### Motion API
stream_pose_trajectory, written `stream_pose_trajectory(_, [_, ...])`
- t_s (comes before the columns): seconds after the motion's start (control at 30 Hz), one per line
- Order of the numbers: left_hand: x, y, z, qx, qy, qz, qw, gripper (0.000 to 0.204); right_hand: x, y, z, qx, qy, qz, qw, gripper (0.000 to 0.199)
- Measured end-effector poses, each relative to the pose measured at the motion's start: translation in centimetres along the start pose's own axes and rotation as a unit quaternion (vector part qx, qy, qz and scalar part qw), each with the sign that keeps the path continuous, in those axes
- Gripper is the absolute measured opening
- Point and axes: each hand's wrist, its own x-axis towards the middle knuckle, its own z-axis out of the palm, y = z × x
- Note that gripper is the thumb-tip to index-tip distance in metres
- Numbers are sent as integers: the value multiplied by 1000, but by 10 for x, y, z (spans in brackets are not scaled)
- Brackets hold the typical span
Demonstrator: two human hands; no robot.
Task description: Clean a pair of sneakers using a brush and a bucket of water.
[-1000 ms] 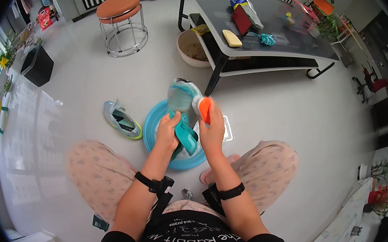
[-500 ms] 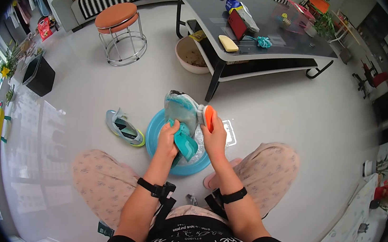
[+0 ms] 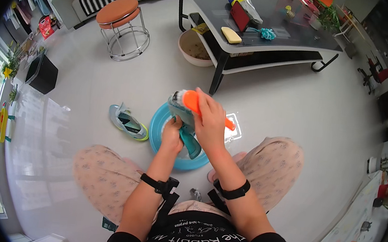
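Over a round blue basin [image 3: 156,127] on the floor, my left hand [image 3: 171,135] is closed around a teal and grey shoe [image 3: 184,116], held toe up. A loose teal part of the shoe hangs below my fingers. My right hand [image 3: 211,123] wraps round an orange scrub brush [image 3: 191,100], whose white bristles rest against the shoe's upper end. That hand and the brush hide part of the shoe. To the left of the basin, a second shoe [image 3: 127,124], grey with a yellow-green sole, lies on the floor.
A dark coffee table [image 3: 207,0] stands ahead, bearing a yellow soap bar or sponge [image 3: 231,35] and a teal scrubber [image 3: 267,33]. A pale tub [image 3: 187,55] sits beside it. Farther left are an orange stool [image 3: 118,13] and a black bin [image 3: 42,74].
My right hand has brought the brush up and left, from the shoe's right edge to its upper end. The shoe is turned and now shows less of its flat face.
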Motion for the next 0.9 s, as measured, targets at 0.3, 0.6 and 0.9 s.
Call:
stream_pose_trajectory(0.3, [2,4,-4,-5,9,1,1000,33,-20,28,3,-1,-28,27,999,56])
stream_pose_trajectory(0.6, [5,5,-11,-26,12,-33,999,43,-37,46,9,11,-23,71,997,57])
stream_pose_trajectory(0.9, [8,8,-5,-90,0,-42,995,34,-32,33,12,10,-2,40,999,60])
